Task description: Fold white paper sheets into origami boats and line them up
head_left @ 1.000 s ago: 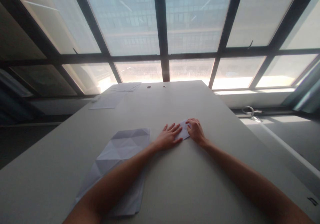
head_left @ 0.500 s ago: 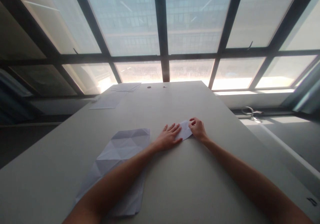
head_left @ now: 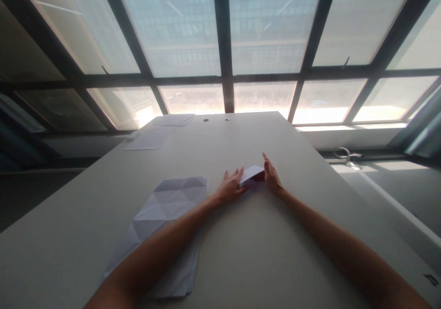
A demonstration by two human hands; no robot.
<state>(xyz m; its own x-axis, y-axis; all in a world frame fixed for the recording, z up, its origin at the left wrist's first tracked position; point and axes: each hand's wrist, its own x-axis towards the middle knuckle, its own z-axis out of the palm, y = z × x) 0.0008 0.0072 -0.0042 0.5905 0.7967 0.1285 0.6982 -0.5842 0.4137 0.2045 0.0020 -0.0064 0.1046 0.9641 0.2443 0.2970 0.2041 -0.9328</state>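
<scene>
A small folded piece of white paper (head_left: 251, 173) stands slightly bowed off the table between my two hands, its near side in shadow. My left hand (head_left: 230, 189) touches its left end, fingers stretched forward and apart. At the right end, my right hand (head_left: 272, 176) is turned on edge, with straight fingers against the paper. Below my left forearm lies a large creased sheet of white paper (head_left: 179, 193), marked with triangular folds and partly covered by the arm.
The white table (head_left: 234, 254) runs up to the windows. More flat paper sheets (head_left: 144, 140) lie at its far left. Two small round things (head_left: 206, 120) are near the far edge. A metal ring-shaped object (head_left: 342, 153) sits beyond the table's right side.
The small paper has gone from lying flat to bowed upward. My right hand has uncurled from a pinch to straight fingers, and my left hand has tilted from its flat press.
</scene>
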